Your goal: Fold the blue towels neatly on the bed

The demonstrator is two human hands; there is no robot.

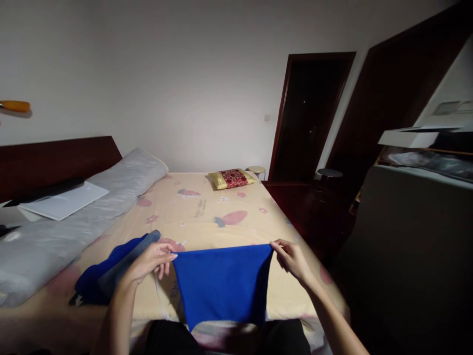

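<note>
A plain blue cloth [223, 281] is stretched between my two hands at the near edge of the bed. My left hand [157, 257] pinches its upper left corner, and my right hand [290, 255] pinches the upper right one. The top edge is drawn nearly straight, while the lower part hangs down towards my lap. Whether the cloth is a garment cannot be made out. Left of my left hand lies a pile of blue and grey-blue fabric [111, 271] on the sheet, partly hidden behind my forearm.
The bed sheet [192, 217] is cream with pink prints. A rolled grey mattress pad [121, 177] lies along the headboard [55, 158], with a white flat board [66, 199] on it. A gold and red cushion [232, 178] rests at the far end. Stools and a dark cabinet stand right.
</note>
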